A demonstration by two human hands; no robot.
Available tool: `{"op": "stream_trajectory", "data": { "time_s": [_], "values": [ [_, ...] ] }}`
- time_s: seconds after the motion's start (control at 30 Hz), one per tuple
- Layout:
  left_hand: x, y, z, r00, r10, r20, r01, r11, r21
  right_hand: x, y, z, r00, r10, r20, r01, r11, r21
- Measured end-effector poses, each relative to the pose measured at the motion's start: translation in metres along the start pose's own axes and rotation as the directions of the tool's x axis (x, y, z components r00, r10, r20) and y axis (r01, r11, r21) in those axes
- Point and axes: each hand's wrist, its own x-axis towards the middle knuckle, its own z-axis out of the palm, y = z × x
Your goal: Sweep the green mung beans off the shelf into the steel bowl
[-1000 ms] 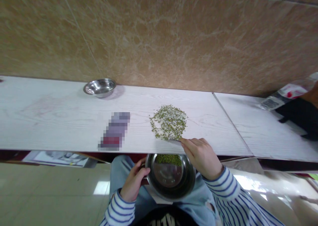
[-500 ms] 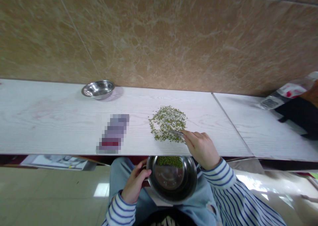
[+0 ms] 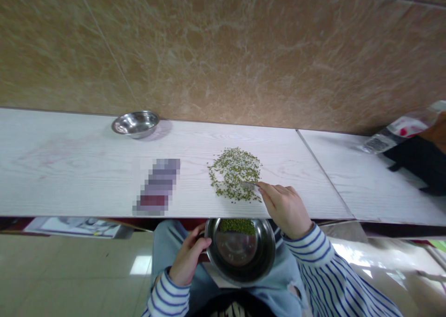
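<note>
Small green beans (image 3: 240,161), which look like mung beans, lie spread in a loose patch on the white table (image 3: 195,168); whitish specks show among them. My right hand (image 3: 286,210) is closed around the handle of a metal spoon (image 3: 249,185), whose head rests low in the patch near its front. Below the table edge, a steel pot (image 3: 240,273) sits over my lap with more green beans (image 3: 237,226) gathered at its far side. My left hand (image 3: 190,254) grips the pot at its left side, thumb on the rim.
A small steel bowl (image 3: 135,125) stands at the back left near the marbled wall (image 3: 209,52). A blurred-out flat object (image 3: 156,187) lies left of the beans. At far right are a clear plastic package (image 3: 393,133) and a black item (image 3: 418,161). A seam (image 3: 324,173) crosses the table.
The spoon head has shifted slightly to the right within the patch, along with my right hand. A few beans sit nearer the front edge. My left hand and the pot stay put.
</note>
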Motion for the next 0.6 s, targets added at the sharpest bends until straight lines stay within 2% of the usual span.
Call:
{"op": "stream_trajectory", "data": {
  "time_s": [0.23,0.47,0.6],
  "values": [
    [0.001,-0.004,-0.001,0.999,0.019,-0.03,-0.018,1.0,0.018,0.003,0.016,0.007,0.994,0.112,-0.021,-0.113,0.99,-0.086],
    [0.0,-0.002,0.001,0.999,0.018,-0.035,-0.018,1.0,0.0,-0.005,0.006,0.004,0.995,0.085,0.052,-0.083,0.995,-0.047],
    [-0.001,-0.001,0.004,0.999,0.016,-0.035,-0.016,1.0,0.0,-0.008,0.006,0.0,0.996,0.067,0.056,-0.065,0.997,-0.029]
  ]
}}
